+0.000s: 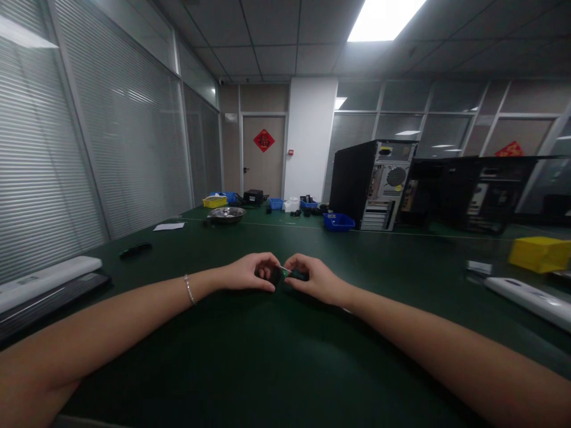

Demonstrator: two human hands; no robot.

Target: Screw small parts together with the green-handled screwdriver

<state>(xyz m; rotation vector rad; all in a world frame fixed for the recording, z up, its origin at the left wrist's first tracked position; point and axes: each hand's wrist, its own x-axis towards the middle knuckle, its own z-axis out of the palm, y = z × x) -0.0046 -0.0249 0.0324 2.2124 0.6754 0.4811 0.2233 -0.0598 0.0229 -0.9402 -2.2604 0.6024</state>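
Note:
Above the middle of the dark green table point(267, 356), both hands are close together. My left hand point(245, 271), with a bracelet at its wrist, curls its fingers around a small dark piece point(270, 276) that is mostly hidden. My right hand point(319, 282) closes on a small dark item point(300, 275), which looks like a handle. Between the fingertips shows a thin shiny strip, like a narrow shaft, beside a bit of green point(284, 273). Blur and dim light hide the exact kind of both items, and whether they touch.
A slim dark green tool point(135, 250) and white paper point(169, 226) lie at left. Farther back are a metal bowl point(226, 214), blue bin point(339, 222) and computer tower point(375, 184). White-topped devices point(49, 279) flank both sides; a yellow box point(539, 254) is right.

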